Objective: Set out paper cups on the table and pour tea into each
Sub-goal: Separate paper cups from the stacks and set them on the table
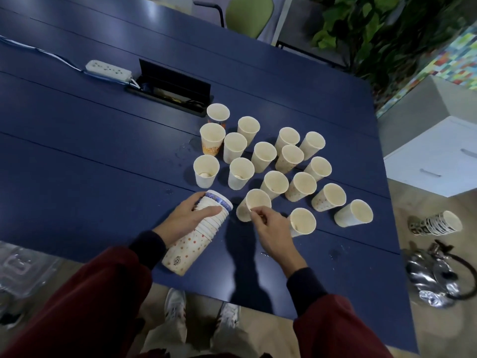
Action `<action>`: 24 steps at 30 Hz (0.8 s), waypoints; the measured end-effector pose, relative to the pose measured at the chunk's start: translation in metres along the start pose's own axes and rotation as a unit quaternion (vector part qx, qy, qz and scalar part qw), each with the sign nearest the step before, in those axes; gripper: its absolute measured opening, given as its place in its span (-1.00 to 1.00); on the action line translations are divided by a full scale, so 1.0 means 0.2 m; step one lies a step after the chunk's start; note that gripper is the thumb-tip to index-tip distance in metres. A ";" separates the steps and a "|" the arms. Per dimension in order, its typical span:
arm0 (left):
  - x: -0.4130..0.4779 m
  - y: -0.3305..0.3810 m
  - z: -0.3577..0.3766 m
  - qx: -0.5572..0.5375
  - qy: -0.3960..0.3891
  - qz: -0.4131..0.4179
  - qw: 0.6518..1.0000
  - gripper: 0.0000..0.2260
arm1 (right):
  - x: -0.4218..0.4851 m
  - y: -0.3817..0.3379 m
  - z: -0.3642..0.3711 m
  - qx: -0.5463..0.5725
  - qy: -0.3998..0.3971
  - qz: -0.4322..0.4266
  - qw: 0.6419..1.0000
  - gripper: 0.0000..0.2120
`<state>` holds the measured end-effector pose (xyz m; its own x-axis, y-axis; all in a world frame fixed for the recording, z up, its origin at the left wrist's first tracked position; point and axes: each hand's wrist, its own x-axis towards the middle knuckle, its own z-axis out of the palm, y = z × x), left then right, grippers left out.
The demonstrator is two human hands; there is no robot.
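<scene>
Several white paper cups (263,156) stand upright in a loose cluster on the dark blue table (77,140). My left hand (185,215) grips a tilted stack of nested paper cups (198,233) with dotted sides, its base near the table's front edge. My right hand (268,226) pinches the rim of one cup (251,204) standing at the front of the cluster. A shiny metal kettle (436,275) sits low at the right, beyond the table's edge. Whether the cups hold any tea I cannot make out.
A second stack of cups (436,223) lies beside the kettle. A white power strip (108,69) and an open cable box (173,89) sit at the table's back. A green chair (247,14), plants and a white cabinet (438,156) surround the table. Small wet spots lie left of the cups.
</scene>
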<state>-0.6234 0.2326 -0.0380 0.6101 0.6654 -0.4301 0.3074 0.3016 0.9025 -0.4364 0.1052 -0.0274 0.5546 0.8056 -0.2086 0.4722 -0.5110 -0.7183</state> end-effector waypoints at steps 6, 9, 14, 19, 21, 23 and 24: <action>-0.02 -0.03 -0.10 0.006 -0.028 -0.003 1.000 -0.66 | -0.03 -0.04 0.11 0.013 -0.043 0.033 0.998 -0.70; -0.03 0.02 -0.13 0.039 -0.041 0.017 0.998 -0.66 | -0.03 -0.07 0.11 0.050 0.031 0.034 0.998 -0.71; -0.03 0.18 -0.07 0.083 -0.107 0.051 0.989 -0.64 | -0.07 -0.19 0.04 0.173 0.073 -0.001 0.982 -0.83; 0.01 0.26 0.07 0.101 -0.146 0.084 0.981 -0.66 | -0.15 -0.27 -0.06 0.230 0.048 -0.050 0.971 -0.74; 0.03 0.27 0.12 0.107 -0.162 0.086 0.977 -0.62 | -0.17 -0.25 -0.11 0.233 0.058 -0.044 0.970 -0.76; 0.04 0.29 0.18 0.119 -0.173 0.094 0.973 -0.61 | -0.19 -0.21 -0.18 0.244 0.072 -0.033 0.966 -0.76; 0.04 0.30 0.21 0.124 -0.178 0.096 0.972 -0.64 | -0.19 -0.20 -0.20 0.250 0.081 -0.031 0.964 -0.74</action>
<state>-0.5689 0.2278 0.0118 0.8733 0.4023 -0.2747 0.3030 -0.0071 0.9530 -0.4480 0.0820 0.0358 0.6544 0.7521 -0.0783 0.1403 -0.2225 -0.9648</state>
